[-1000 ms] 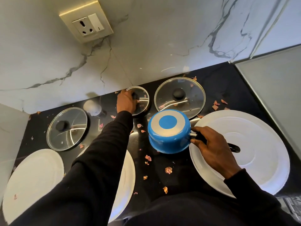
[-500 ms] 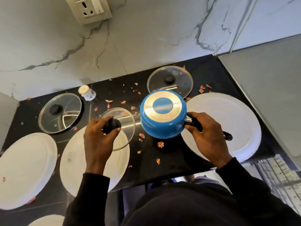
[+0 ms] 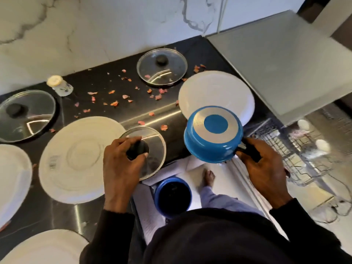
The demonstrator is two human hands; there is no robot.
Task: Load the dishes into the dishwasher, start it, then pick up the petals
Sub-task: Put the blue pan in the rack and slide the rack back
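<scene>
Left hand [image 3: 122, 164]: fingers curled round the black knob of a small round glass lid [image 3: 155, 141]. The lid is held tilted over the near edge of the black tabletop [image 3: 106, 84]. Its left rim overlaps a big white round plate [image 3: 80, 159] lying flat near left; can't tell if they touch.

Right hand [image 3: 266, 168]: gripping the black handle of a blue enamel saucepan [image 3: 215, 134]. The pan is upside down in the air past the tabletop's near right edge, steel base with blue centre facing up. A second white round plate [image 3: 215, 90] lies just behind it.

Wire dishwasher rack [image 3: 297, 155]: pulled out, low on the right, just beyond the right hand. Contents are blurred.

Pink petals [image 3: 114, 103]: scattered over the middle of the tabletop, between lids and plates.

Other items:
- Larger glass lid [image 3: 162, 67], flat, far centre.
- Another glass lid [image 3: 26, 115], flat, far left.
- Small white jar [image 3: 59, 85], on its side by the wall between them.
- More white plates at the left edge [image 3: 13, 178] and the near left corner [image 3: 43, 246].
- Blue round pot [image 3: 172, 197] with a dark inside, low between the hands, beside a bare foot [image 3: 208, 177].
</scene>
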